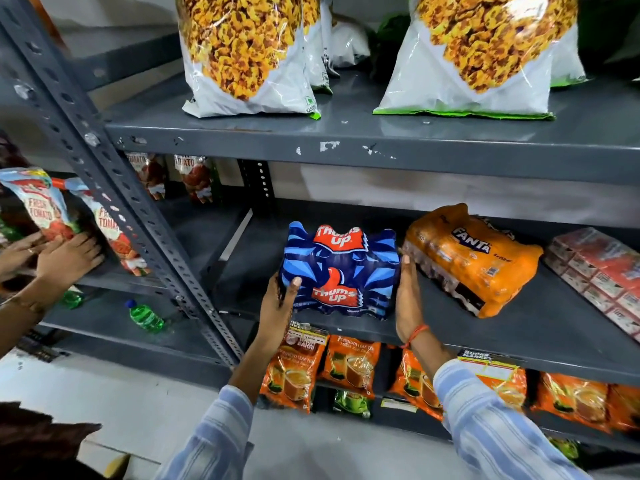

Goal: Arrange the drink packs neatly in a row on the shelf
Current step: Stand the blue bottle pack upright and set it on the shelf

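**Inspector A:** Risks from this position?

**Inspector B:** Chiefly a collision. The blue drink pack (341,271) sits near the front of the grey middle shelf (519,327), and the right hand (408,299) is wedged in the narrow gap between it and the orange drink pack (467,258). A push to the right would likely pinch those fingers or shove the orange pack further askew. That pack already lies tilted, at an angle to the shelf edge.

**Inspector A:** Anything else?

**Inspector B:** The blue pack's front edge stands close to the shelf lip. A pull forward could tip it off onto the orange tea pouches (294,372) hanging below. The film wrap looks slick, so I judge a slip possible.

**Inspector A:** State of the hands?

**Inspector B:** Left hand (280,303) pressed on the blue pack's left side, thumb on the front face. Right hand flat against its right side. Both clamp it between them.

**Inspector A:** Condition of the pack?

**Inspector B:** Shrink-wrapped, dark blue with lighter blue rays and red-and-white lettering; bottle shapes show through the wrap. It stands roughly square to the shelf. The red cartons (599,268) lie further right, also skewed. Row not yet formed.
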The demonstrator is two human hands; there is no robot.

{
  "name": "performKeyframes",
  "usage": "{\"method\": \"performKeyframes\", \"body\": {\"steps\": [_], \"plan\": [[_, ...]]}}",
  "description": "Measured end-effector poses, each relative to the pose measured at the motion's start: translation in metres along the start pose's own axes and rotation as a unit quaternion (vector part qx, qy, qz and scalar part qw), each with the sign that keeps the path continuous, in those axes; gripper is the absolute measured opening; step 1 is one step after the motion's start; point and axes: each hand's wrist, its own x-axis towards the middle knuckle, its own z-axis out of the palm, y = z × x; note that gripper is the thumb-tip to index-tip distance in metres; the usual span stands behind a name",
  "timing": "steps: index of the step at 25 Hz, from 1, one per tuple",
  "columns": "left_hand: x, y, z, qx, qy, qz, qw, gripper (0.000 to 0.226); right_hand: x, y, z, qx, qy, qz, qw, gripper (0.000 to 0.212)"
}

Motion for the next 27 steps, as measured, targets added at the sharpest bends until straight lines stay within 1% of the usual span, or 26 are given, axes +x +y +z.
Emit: {"method": "performKeyframes", "body": {"steps": [4, 8, 14, 20, 24, 26, 27], "plan": [[-0.004, -0.001, -0.002, 0.008, -0.004, -0.005, 1.0, 0.041, -0.013, 0.008, 0.001, 0.01, 0.023, -0.005, 1.0, 0.038], [-0.002, 0.001, -0.003, 0.017, -0.003, -0.005, 1.0, 0.04, -0.014, 0.005, 0.003, 0.011, 0.031, 0.006, 0.999, 0.046], [-0.002, 0.003, -0.004, 0.026, -0.01, -0.012, 1.0, 0.044, -0.016, 0.009, 0.005, 0.02, 0.05, 0.004, 0.999, 0.047], [-0.006, 0.01, 0.001, 0.042, -0.025, -0.013, 0.999, 0.051, -0.019, 0.009, 0.008, 0.025, 0.046, 0.0, 0.999, 0.048], [-0.008, 0.011, 0.003, 0.04, -0.014, -0.022, 0.999, 0.05, -0.023, 0.006, 0.008, 0.018, 0.043, 0.001, 0.999, 0.045], [-0.01, 0.013, 0.003, 0.028, -0.007, -0.028, 0.999, 0.052, -0.023, 0.004, 0.008, 0.029, 0.033, 0.007, 0.999, 0.05], [-0.013, 0.014, 0.005, 0.026, -0.006, -0.028, 0.999, 0.057, -0.024, 0.003, 0.007, 0.032, 0.022, 0.014, 0.999, 0.053]]}}
